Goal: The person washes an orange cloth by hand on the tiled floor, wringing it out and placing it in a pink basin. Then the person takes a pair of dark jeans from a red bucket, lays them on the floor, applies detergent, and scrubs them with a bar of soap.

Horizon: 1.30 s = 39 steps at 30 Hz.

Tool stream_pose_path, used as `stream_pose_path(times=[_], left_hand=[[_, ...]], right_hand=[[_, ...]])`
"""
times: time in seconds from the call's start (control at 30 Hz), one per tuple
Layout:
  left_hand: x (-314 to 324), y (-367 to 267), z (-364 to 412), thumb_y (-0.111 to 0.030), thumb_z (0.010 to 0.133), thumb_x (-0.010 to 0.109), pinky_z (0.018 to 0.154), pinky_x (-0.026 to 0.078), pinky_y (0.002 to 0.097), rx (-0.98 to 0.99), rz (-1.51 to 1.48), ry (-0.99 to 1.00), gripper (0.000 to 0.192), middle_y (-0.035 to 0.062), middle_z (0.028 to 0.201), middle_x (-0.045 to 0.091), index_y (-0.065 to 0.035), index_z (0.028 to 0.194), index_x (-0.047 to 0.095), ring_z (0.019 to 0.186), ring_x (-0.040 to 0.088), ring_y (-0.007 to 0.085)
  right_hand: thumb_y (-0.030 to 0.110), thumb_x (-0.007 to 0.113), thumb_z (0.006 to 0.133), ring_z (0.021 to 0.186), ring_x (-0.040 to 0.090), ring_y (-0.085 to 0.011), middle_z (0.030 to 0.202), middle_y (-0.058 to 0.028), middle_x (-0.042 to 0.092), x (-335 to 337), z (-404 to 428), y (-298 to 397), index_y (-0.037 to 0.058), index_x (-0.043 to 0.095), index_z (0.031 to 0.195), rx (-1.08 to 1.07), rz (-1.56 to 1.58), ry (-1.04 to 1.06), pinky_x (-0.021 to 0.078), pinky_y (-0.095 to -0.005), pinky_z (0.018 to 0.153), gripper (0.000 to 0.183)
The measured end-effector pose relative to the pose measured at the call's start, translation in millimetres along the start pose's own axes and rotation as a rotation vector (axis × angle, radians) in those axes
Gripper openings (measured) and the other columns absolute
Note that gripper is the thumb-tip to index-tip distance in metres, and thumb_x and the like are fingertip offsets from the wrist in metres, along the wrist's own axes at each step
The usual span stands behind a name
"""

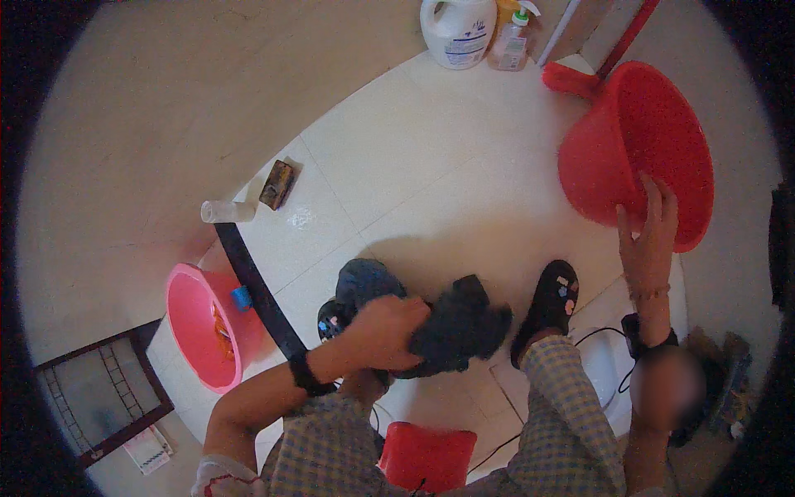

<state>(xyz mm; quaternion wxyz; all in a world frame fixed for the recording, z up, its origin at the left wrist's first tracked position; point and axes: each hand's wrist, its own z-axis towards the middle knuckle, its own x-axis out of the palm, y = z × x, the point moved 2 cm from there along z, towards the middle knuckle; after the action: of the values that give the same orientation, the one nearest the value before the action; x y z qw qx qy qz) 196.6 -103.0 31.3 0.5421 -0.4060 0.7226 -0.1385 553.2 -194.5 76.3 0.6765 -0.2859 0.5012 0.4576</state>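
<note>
My left hand (390, 326) is closed on a bunched dark cloth (459, 329), held low between my feet. A blue-grey bundle of cloth (367, 282) lies just beyond that hand, by my left shoe. At the right, my right hand (649, 230) touches the lower rim of a large red plastic basin (590, 158), which is tipped on its side with its mouth turned to the right. The thumb is near the outer wall and some fingers reach over the rim; how firmly they hold it is not plain.
A pink plastic basin (248, 329) with small orange things inside stands left. Near the wall are a dark brown block (277, 184) and a clear plastic cup (228, 212). A white jug (459, 34) and a pump bottle (510, 46) stand at the top. A red stool (428, 456) is below me.
</note>
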Motion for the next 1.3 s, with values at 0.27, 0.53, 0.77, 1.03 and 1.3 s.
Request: stream_pose_path(times=[0.27, 0.53, 0.77, 1.03, 1.3], left_hand=[[-55.9, 96.7, -7.7, -0.015, 0.058, 0.076, 0.079, 0.049, 0.0416, -0.328, -0.109, -0.456, 0.052, 0.0186, 0.095, 0.059, -0.0034, 0.104, 0.054, 0.091, 0.059, 0.0373], [-0.3, 186.5, -18.6, -0.012, 0.063, 0.074, 0.096, 0.039, 0.0461, -0.731, 0.654, -0.670, 0.080, 0.0144, 0.119, 0.055, -0.0100, 0.133, 0.036, 0.107, 0.054, 0.0352], [10.1, 183.2, -19.7, -0.011, 0.063, 0.068, 0.087, 0.037, 0.0435, -0.586, 0.495, -0.297, 0.067, 0.0089, 0.102, 0.061, -0.0141, 0.127, 0.047, 0.099, 0.057, 0.0266], [71.7, 123.1, -16.9, -0.022, 0.052, 0.073, 0.084, 0.038, 0.0441, -0.178, 0.240, 0.050, 0.076, 0.0103, 0.085, 0.065, -0.0179, 0.126, 0.051, 0.087, 0.062, 0.0318], [68.3, 115.9, -16.7, -0.040, 0.060, 0.078, 0.088, 0.039, 0.0447, -0.062, 0.159, -0.088, 0.081, 0.0096, 0.099, 0.064, -0.0148, 0.130, 0.045, 0.100, 0.058, 0.0300]], right_hand=[[0.004, 0.066, 0.072, 0.119, 0.043, -0.0354, 0.127, -0.0159, 0.046, 16.9, 6.6, 98.4, 0.0077, 0.051, 0.121, -0.356, 0.350, 0.181, 0.0358, -0.0435, 0.101, 0.051], [0.016, 0.066, 0.079, 0.114, 0.045, -0.0360, 0.120, -0.0163, 0.047, 152.6, -29.1, 180.8, 0.0062, 0.046, 0.125, -0.376, 0.559, 0.815, 0.0388, -0.0413, 0.098, 0.052], [0.022, 0.072, 0.071, 0.104, 0.052, -0.0341, 0.111, -0.0141, 0.054, 190.6, -53.6, 224.5, 0.0089, 0.048, 0.123, -0.400, 0.336, 0.662, 0.0450, -0.0421, 0.089, 0.059], [0.029, 0.079, 0.058, 0.103, 0.059, -0.0344, 0.110, -0.0187, 0.062, 165.4, -86.9, 170.7, 0.0037, 0.059, 0.111, -0.661, 0.273, 1.645, 0.0472, -0.0396, 0.089, 0.062], [0.049, 0.082, 0.061, 0.094, 0.062, -0.0231, 0.097, -0.0174, 0.064, 181.4, -89.6, 163.2, -0.0016, 0.064, 0.093, 0.118, 0.497, 1.442, 0.0498, -0.0325, 0.080, 0.063]])
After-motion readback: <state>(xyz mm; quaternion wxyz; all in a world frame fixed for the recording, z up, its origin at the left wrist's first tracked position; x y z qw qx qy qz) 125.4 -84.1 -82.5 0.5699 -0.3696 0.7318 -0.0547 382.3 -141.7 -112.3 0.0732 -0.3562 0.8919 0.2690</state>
